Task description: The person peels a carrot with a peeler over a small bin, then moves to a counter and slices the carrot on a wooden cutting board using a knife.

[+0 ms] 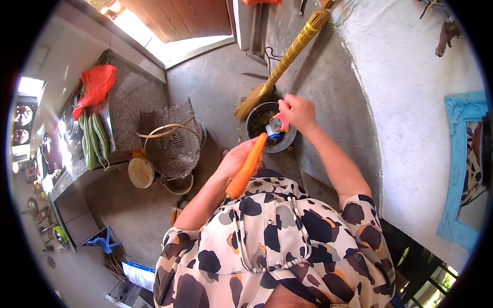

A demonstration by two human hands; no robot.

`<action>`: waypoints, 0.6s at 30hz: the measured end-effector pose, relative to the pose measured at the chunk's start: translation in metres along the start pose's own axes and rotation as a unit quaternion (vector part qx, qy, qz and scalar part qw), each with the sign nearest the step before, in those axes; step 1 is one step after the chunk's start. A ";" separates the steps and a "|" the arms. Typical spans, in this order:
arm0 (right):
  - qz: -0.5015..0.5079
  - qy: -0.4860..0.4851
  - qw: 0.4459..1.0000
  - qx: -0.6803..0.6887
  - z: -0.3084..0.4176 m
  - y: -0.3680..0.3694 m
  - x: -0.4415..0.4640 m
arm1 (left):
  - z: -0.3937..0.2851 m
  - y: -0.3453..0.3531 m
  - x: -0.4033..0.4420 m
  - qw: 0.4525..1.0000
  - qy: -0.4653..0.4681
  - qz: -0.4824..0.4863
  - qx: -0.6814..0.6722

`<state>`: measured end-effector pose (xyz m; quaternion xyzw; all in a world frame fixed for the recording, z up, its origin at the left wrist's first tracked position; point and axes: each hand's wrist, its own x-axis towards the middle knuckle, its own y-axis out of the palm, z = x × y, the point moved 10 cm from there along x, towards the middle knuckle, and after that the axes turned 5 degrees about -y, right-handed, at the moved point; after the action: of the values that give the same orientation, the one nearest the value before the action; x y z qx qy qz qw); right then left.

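My left hand (237,160) is wrapped round a long orange carrot (246,169), which is tilted with its tip pointing up and away from me. Closed into a fist, my right hand (299,114) grips a small pink peeler (281,121), just beyond the carrot's tip. The peeler's blade is too small to make out. Below both hands stands a dark round bucket (289,140) with scraps and a blue and white wrapper in it.
A straw broom (287,56) leans beside the bucket. To the left are a wicker basket (172,141) and a pale tub (140,172). Long green gourds (94,138) and a red plastic bag (96,86) lie on the counter. A blue frame (452,205) stands against the right wall.
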<state>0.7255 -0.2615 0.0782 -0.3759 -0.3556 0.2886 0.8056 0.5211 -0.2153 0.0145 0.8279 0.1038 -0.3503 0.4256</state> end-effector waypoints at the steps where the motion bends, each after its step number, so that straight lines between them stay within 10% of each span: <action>1: -0.003 0.015 1.000 0.007 -0.003 -0.003 0.001 | -0.001 -0.003 0.001 1.000 0.007 -0.017 0.006; 18: -0.032 0.154 0.976 0.149 -0.023 -0.006 -0.030 | -0.008 0.032 -0.033 0.985 0.052 0.114 0.123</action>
<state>0.7270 -0.2960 0.0614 -0.2797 -0.1921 0.2512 0.9065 0.5155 -0.2245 0.0600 0.8973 -0.0128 -0.2664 0.3519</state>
